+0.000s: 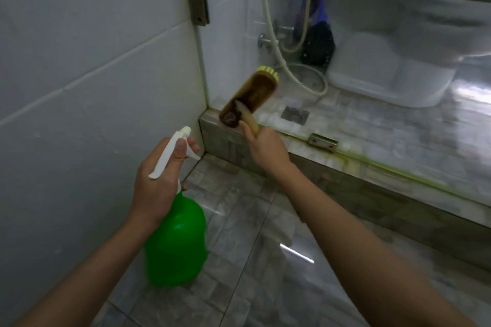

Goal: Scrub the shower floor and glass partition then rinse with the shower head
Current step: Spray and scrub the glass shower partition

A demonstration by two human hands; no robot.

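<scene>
My left hand [156, 183] grips the white trigger head of a green spray bottle [176, 241], held above the grey tiled shower floor [252, 260] near the left wall. My right hand [265, 148] grips the pale handle of a brown scrub brush [249, 99] with yellow bristles. The brush head is raised against the lower corner of the glass partition [239, 34], just above the tiled curb [332, 167]. The partition stands on that curb, fixed by a metal clamp [322, 142]. A white hose [268, 21] shows behind the glass; no shower head is visible.
A white tiled wall [93, 61] fills the left side, with a metal bracket [198, 5] at the glass edge. Beyond the glass stand a white toilet [398, 34], a floor drain [295, 115] and a dark object in the corner. Yellowish residue runs along the curb.
</scene>
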